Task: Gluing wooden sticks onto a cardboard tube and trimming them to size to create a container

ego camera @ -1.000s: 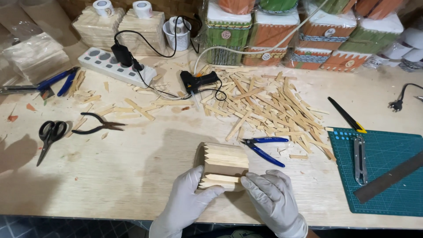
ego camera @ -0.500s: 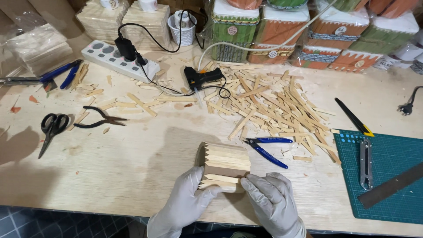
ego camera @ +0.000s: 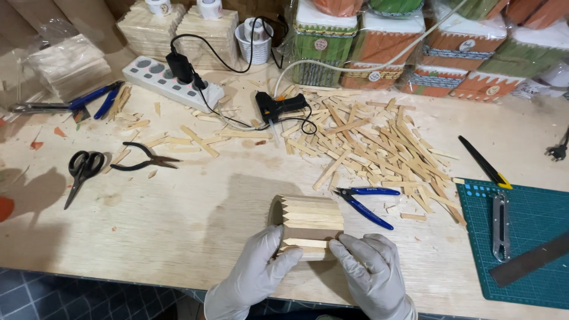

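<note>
While both gloved hands met at the near edge of the worktop [ego camera: 178,237], they held a short cylinder clad in pointed wooden sticks [ego camera: 308,228], lying on its side. The left hand [ego camera: 261,269] had its grip closed round the cylinder's near left side, fingers curled over the lowest sticks. The right hand [ego camera: 370,269] pressed its fingertips against the near right end of the same sticks, so its grip was clenched on the cylinder too.

Just beside the cylinder, toward the right, lay blue-handled cutters [ego camera: 364,201] at the foot of a wide heap of loose wooden sticks [ego camera: 379,145] spread over the middle of the worktop. A black glue gun [ego camera: 278,108] rested at the heap's far left side, its cord running to a white power strip [ego camera: 163,83] near the far left corner. Black scissors [ego camera: 83,169] and black pliers [ego camera: 145,159] lay well apart from the hands toward the left edge. At the right edge sat a green cutting mat [ego camera: 533,249] carrying a metal ruler [ego camera: 527,259] and a metal knife holder [ego camera: 501,226].
</note>
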